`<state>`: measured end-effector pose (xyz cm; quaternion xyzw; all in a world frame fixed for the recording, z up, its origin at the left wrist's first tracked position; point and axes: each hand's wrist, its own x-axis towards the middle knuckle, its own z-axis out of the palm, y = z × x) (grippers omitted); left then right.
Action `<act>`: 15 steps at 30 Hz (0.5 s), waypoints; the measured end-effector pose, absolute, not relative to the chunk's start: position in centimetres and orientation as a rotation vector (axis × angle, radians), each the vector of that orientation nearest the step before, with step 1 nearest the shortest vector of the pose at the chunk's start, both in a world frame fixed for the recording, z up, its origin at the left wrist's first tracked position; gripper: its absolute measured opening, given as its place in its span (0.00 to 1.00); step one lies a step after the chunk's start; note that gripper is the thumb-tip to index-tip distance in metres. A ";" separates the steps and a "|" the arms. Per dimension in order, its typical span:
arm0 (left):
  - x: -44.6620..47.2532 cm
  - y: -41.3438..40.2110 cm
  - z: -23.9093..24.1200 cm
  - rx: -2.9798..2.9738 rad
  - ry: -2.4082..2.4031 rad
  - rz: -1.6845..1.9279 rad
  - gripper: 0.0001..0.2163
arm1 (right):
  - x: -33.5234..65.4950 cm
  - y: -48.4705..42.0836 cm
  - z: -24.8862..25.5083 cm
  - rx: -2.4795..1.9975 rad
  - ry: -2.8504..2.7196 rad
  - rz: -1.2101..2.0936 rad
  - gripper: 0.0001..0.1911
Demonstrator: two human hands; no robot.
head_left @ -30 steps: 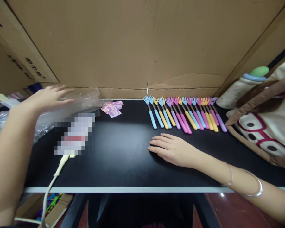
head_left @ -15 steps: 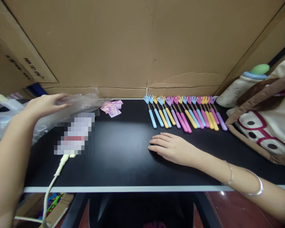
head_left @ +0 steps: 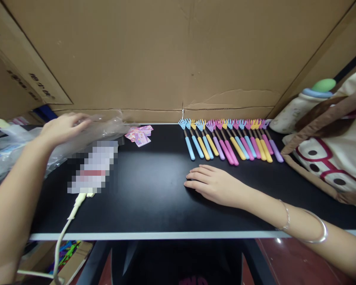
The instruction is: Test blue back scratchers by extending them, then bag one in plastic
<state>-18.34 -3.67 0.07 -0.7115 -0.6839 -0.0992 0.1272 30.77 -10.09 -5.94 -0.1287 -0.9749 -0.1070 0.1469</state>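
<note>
My left hand (head_left: 62,126) reaches out to the far left and rests on a heap of clear plastic bags (head_left: 86,132), its fingers curled onto the top one in a grip. My right hand (head_left: 215,184) lies flat and open on the black table (head_left: 154,206), fingers stretched to the left, holding nothing. Just beyond it a row of several small back scratchers (head_left: 228,142) with blue, yellow, pink and purple handles lies side by side, claw ends toward the cardboard wall. A small pile of pink cards (head_left: 140,135) sits between the bags and the row.
Cardboard sheets (head_left: 178,55) wall in the back and sides. A cream and brown cloth bag (head_left: 332,146) with a bottle (head_left: 299,109) stands at the right. A blurred-out flat object (head_left: 93,168) with a pale cable (head_left: 68,217) lies at the left, the cable hanging over the front edge.
My left hand came down from above the bags onto them and curled its fingers into the plastic. The right hand has stayed still.
</note>
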 end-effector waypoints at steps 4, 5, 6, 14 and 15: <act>-15.6 -4.1 1.8 -1.890 -1.911 -0.451 0.18 | 30.7 -10.1 -6.0 -0.391 -2.822 -0.295 0.15; -14.6 -4.3 2.4 -1.834 -1.881 -0.577 0.16 | 30.7 -10.1 -6.1 -0.395 -2.826 -0.285 0.15; -13.5 -4.4 3.0 -1.831 -1.838 -0.672 0.16 | 30.6 -10.0 -6.0 -0.397 -2.827 -0.273 0.15; -1.5 -8.0 5.9 -2.041 -1.122 -0.719 0.15 | 31.4 -9.7 -4.1 -0.591 -2.532 0.383 0.11; 0.2 -8.6 5.5 -2.110 -0.979 -0.639 0.16 | 31.6 -9.6 -3.9 -0.632 -2.434 0.560 0.11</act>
